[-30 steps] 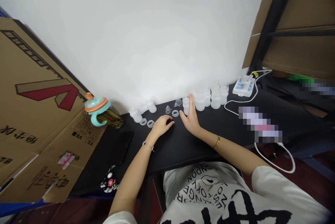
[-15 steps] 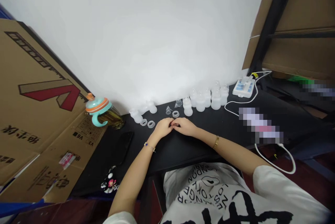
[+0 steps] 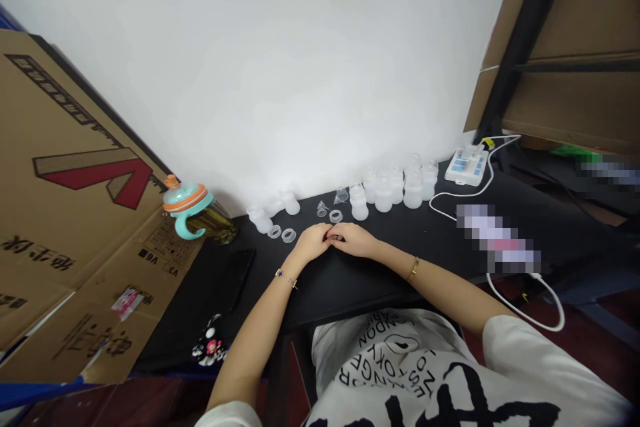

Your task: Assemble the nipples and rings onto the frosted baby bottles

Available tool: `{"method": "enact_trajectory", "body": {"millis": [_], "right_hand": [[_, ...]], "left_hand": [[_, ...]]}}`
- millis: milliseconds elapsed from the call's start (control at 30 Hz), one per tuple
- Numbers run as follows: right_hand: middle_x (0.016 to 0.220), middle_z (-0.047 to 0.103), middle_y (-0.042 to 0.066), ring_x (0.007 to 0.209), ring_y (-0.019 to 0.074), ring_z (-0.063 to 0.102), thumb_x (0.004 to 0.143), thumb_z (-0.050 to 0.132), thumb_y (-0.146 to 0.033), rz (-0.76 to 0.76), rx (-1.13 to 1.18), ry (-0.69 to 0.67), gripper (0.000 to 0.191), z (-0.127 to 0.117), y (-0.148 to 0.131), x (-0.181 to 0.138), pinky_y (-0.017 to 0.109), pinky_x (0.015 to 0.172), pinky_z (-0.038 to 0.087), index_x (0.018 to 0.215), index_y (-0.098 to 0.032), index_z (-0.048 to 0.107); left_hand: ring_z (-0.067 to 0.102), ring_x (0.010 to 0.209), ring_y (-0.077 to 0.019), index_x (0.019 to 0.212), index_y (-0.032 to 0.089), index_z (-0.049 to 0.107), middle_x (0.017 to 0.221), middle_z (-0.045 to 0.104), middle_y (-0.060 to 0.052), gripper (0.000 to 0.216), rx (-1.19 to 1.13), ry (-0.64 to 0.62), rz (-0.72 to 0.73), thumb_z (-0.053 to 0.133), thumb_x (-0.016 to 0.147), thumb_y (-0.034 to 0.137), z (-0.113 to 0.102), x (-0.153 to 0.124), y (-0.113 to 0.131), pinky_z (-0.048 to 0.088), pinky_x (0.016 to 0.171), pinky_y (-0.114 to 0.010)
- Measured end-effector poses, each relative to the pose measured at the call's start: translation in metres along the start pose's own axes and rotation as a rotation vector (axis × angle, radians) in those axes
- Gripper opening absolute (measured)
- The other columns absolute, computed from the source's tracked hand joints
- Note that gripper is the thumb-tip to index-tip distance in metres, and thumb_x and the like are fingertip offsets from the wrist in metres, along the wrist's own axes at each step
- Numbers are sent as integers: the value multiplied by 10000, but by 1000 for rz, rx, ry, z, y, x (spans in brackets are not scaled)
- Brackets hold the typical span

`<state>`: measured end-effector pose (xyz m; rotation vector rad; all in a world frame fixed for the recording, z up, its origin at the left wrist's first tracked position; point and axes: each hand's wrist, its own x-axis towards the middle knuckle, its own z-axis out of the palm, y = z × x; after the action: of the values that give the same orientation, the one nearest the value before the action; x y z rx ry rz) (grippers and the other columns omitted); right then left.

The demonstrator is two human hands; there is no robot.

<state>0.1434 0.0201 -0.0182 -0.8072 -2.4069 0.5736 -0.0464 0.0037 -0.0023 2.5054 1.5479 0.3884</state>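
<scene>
My left hand (image 3: pixel 315 242) and my right hand (image 3: pixel 353 240) rest together on the black table, fingertips touching. Their fingers are curled in, and nothing shows in them. Just beyond the hands lie a clear collar ring (image 3: pixel 335 216) and two clear bottle nipples, one cone-shaped nipple (image 3: pixel 322 209) nearer and another nipple (image 3: pixel 341 196) behind. Left of my left hand are two more rings, one ring (image 3: pixel 289 236) close to the fingers, and frosted little bottles (image 3: pixel 261 220) without tops. Several baby bottles (image 3: pixel 384 194) with clear domed covers stand upright beyond my right hand.
A teal-lidded drink jug (image 3: pixel 200 212) stands at left beside a large cardboard box (image 3: pixel 85 200). A black phone (image 3: pixel 239 277) with a beaded charm (image 3: pixel 210 347) lies near it. At right are a white power strip (image 3: pixel 466 166), its cable, and a blurred-out object (image 3: pixel 500 240).
</scene>
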Motion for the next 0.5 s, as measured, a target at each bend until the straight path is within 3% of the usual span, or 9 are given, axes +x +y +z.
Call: {"method": "enact_trajectory", "body": {"millis": [267, 500], "right_hand": [[1112, 737, 93, 1042, 229, 678, 941, 613, -104, 106, -89, 105, 183, 0, 6, 3, 333, 919, 515, 1006, -178, 768], [1312, 713, 149, 1248, 267, 646, 917, 581, -40, 166, -176, 139, 375, 8, 24, 4, 408, 1109, 473, 1247, -153, 717]], "left_hand": [[639, 820, -196, 979, 190, 691, 904, 702, -43, 112, -27, 12, -7, 594, 937, 226, 1, 0, -1, 466, 770, -301], [646, 811, -193, 1136, 196, 712, 913, 706, -39, 226, -54, 8, -4, 621, 947, 281, 3, 1, -3, 476, 764, -299]]}}
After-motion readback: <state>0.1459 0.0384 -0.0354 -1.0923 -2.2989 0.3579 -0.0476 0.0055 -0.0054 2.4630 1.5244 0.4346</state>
